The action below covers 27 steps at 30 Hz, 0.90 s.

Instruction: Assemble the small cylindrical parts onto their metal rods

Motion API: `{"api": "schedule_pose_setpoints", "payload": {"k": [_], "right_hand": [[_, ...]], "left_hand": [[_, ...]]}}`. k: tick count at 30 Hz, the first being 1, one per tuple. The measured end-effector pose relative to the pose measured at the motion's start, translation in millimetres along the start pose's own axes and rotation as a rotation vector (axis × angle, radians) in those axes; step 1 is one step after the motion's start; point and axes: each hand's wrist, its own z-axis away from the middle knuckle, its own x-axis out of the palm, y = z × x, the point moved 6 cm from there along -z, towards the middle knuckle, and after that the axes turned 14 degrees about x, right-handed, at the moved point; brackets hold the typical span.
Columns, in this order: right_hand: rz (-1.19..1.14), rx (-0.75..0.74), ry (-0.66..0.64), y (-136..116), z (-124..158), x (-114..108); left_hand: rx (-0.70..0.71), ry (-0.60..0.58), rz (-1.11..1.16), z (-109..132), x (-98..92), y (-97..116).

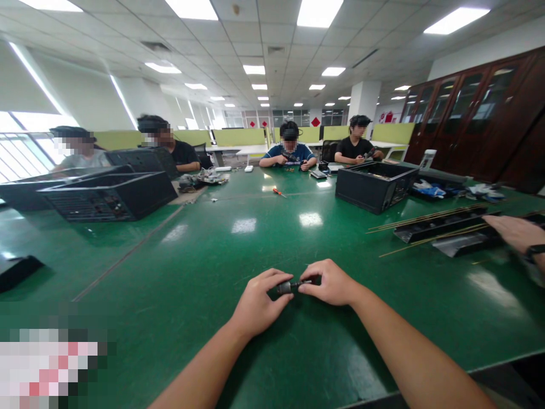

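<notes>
one green table (213, 238); four people (289, 154) seated along its far edge; at the near edge two hands of the wearer, left hand (258, 307) and right hand (330, 284), gripping one small dark part (293, 285); one co-worker's hand (515, 232) at the right edge; one red-handled screwdriver (279, 192) mid-table; two black cases (110, 196) by the left edge; one open case (374, 190) toward the far right corner; two black panels (438, 227) near the right edge

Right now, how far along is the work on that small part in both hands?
Done: nothing finished shows by the hands. In hand: left hand and right hand each pinch an end of a small dark cylinder with a silver collar, low over the green table. To do: it is not fitted anywhere yet; the red-handled screwdriver lies far off, untouched.
</notes>
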Motion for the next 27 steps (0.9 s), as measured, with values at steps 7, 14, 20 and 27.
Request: {"api": "schedule_pose_setpoints", "payload": {"k": [7, 14, 20, 27], "right_hand": [[0.009, 0.012, 0.008, 3.7, -0.9, -0.6], [-0.003, 0.016, 0.007, 3.5, -1.3, -2.0], [-0.001, 0.016, 0.008, 6.0, -1.9, -2.0], [-0.001, 0.028, 0.002, 6.0, -1.4, -3.2]], "left_hand": [[-0.02, 0.005, -0.01, 0.1, -0.3, -1.4], [-0.014, 0.012, -0.018, 0.8, -1.2, -2.0], [-0.02, 0.014, -0.024, 0.6, -2.5, -2.0], [-0.007, 0.013, -0.021, -0.4, -3.9, -0.1]]}}
